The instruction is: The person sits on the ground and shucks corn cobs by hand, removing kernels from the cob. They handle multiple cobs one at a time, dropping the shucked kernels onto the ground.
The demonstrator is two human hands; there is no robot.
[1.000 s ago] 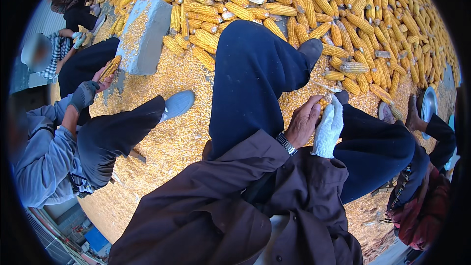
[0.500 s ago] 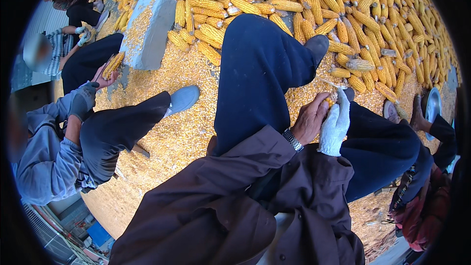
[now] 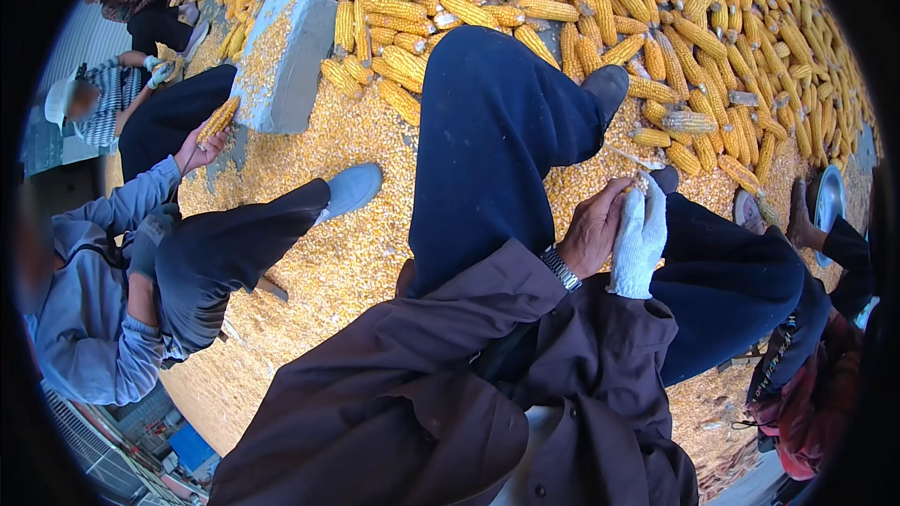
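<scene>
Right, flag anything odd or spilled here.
Loose kernels lie scattered over the ground, as if spilled. One pale cob stands out at the yellow heap's edge. The right hand is gloved, the left hand bare.

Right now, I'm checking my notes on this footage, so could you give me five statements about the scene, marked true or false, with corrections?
1. The right hand wears a white glove. True.
2. The left hand wears a dark glove. False: it is bare, with a metal-banded watch at its wrist.
3. Loose kernels lie on the pale block ahead on the left. True.
4. The blue-sleeved co-worker on the left holds a cob in a gloved hand. False: a bare hand holds it.
5. Cobs are heaped ahead and to the right. True.
</scene>
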